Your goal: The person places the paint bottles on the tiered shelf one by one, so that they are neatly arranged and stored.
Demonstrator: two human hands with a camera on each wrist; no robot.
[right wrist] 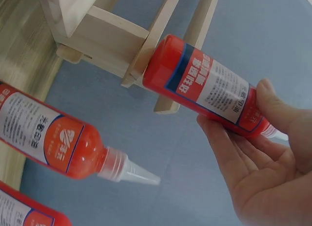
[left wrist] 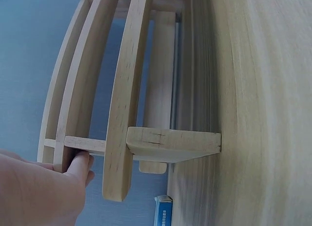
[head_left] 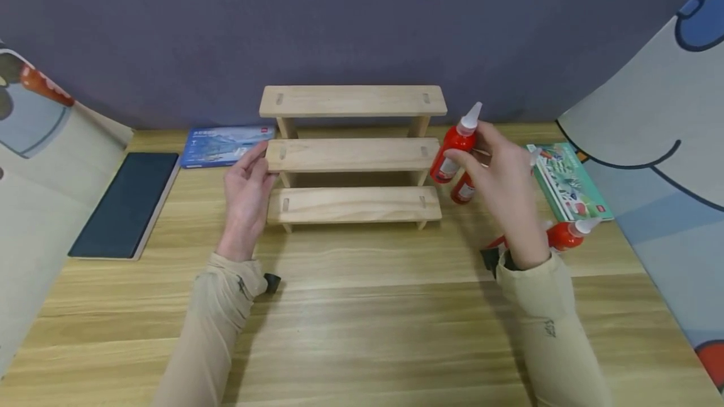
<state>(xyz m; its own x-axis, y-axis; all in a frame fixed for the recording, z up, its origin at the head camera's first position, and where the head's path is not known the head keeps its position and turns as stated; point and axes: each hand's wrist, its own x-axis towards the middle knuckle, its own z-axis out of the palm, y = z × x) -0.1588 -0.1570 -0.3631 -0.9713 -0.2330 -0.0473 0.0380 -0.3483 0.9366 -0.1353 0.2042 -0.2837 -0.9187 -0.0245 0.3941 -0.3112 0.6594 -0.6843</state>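
A three-tier wooden step rack [head_left: 354,205] stands against the dark backdrop. My left hand [head_left: 247,184] grips the left end of its middle board, the thumb tucked against the underside in the left wrist view. At the rack's right end, my right hand [head_left: 502,174] holds a red bottle [head_left: 450,154] with a white pointed nozzle, slightly tilted. Thumb and fingers pinch it near the shoulder, and its base overlaps the middle board's right end in the right wrist view. Another red bottle [right wrist: 51,131] stands below, partly hidden by the right hand in the head view.
More red bottles [head_left: 564,236] stand on the right, partly behind the right forearm. Beyond them lies a green illustrated book [head_left: 571,181]. On the left are a blue box [head_left: 217,146] and a dark tablet-like slab [head_left: 126,203]. Printed fabric panels [head_left: 656,143] rise along both sides.
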